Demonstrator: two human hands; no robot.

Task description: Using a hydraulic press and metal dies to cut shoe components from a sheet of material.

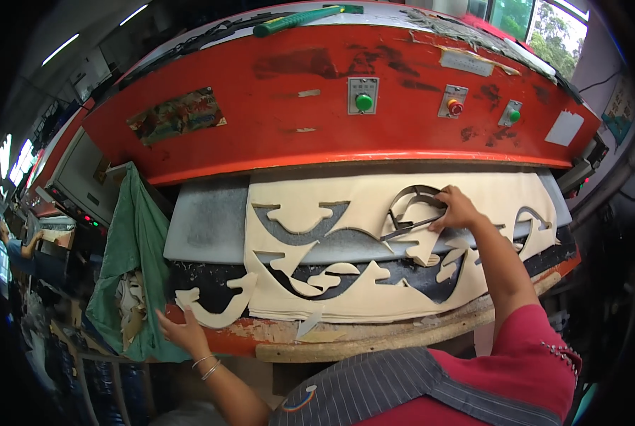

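Observation:
My right hand grips the right end of a dark metal cutting die with a curved outline and inner braces. The die rests on a cream layered sheet, beside openings with curved edges. Low on the left, my left hand is held with its fingers apart and nothing in it. Just above it lies a curved cream offcut. Several loose cream scraps lie in and around the sheet's openings, over a black surface.
A red press beam with green and red buttons spans the far side. Under the sheet is a pale grey board. At left hangs a green cloth bag holding scraps. A wooden rail edges the near side. Another person stands far left.

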